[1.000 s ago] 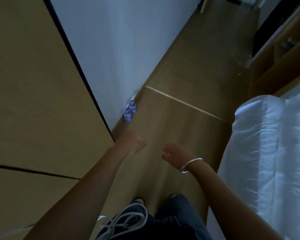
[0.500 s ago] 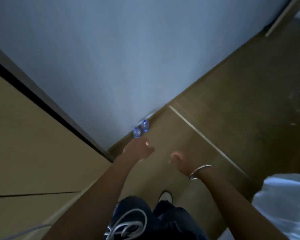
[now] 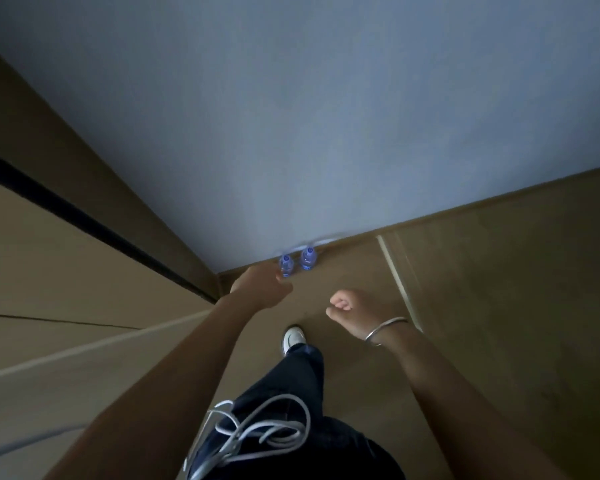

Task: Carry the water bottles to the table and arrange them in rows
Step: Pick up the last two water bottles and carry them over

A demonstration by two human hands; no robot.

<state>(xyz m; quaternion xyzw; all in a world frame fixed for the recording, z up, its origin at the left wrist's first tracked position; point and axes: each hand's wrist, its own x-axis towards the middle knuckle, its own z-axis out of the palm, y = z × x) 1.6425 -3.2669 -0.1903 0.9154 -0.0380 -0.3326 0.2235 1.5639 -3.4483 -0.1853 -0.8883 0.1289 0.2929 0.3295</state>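
Head view: two water bottles (image 3: 297, 264) stand upright on the floor against the wall (image 3: 291, 116). I reach out my left hand (image 3: 261, 286) and right hand (image 3: 349, 311) — both loosely curled, empty — ready to grasp one each.

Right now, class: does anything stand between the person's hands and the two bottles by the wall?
Nothing visible does. The two bottles stand on bare floor against the wall. The left hand is just short of the nearer one; the right hand hangs further back, holding nothing.
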